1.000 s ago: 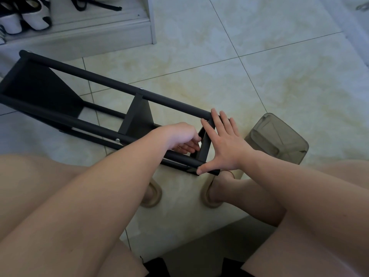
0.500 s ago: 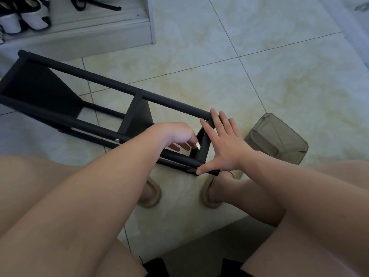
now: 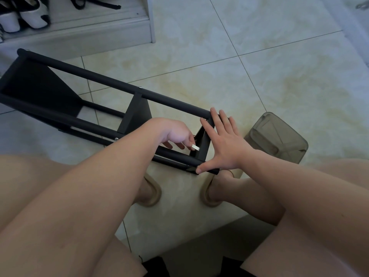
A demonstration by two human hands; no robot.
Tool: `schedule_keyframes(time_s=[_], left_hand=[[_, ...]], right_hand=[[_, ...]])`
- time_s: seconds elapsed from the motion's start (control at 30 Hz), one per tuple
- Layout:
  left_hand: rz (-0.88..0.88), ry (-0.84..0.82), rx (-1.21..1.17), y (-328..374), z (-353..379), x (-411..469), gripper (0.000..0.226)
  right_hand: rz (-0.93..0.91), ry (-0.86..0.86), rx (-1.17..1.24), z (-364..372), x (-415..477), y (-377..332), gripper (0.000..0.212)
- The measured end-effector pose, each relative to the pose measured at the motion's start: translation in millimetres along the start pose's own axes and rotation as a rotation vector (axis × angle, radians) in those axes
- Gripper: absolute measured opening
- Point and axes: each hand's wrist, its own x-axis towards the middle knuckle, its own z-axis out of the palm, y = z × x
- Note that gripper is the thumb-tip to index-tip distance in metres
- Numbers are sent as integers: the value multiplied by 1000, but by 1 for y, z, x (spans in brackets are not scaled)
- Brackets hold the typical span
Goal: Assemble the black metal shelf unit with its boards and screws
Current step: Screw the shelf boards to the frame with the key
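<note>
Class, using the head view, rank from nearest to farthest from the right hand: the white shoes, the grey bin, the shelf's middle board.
1. grey bin, just right of the right hand.
2. middle board, to its left.
3. white shoes, far upper left on a rack.

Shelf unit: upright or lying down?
Lying down. The black shelf unit rests lengthwise on the tiled floor, its boards standing on edge; the right hand presses flat against its near end.

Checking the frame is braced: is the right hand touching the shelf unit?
Touching. Head view: right hand lies flat on the shelf unit, thumb on its bar.
</note>
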Motion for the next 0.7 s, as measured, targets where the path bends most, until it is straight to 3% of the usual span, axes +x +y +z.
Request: schedule_keyframes(time_s=[0.27, 0.53, 0.7], left_hand=[[26, -35, 127, 1, -1, -3, 21], [27, -66, 301, 5, 1, -7, 9], [-1, 11, 236, 1, -6, -5, 13]], right_hand=[[1, 1, 1, 0, 0, 0, 153], [5, -1, -9, -3, -1, -2, 153], [3, 0, -1, -3, -2, -3, 152]])
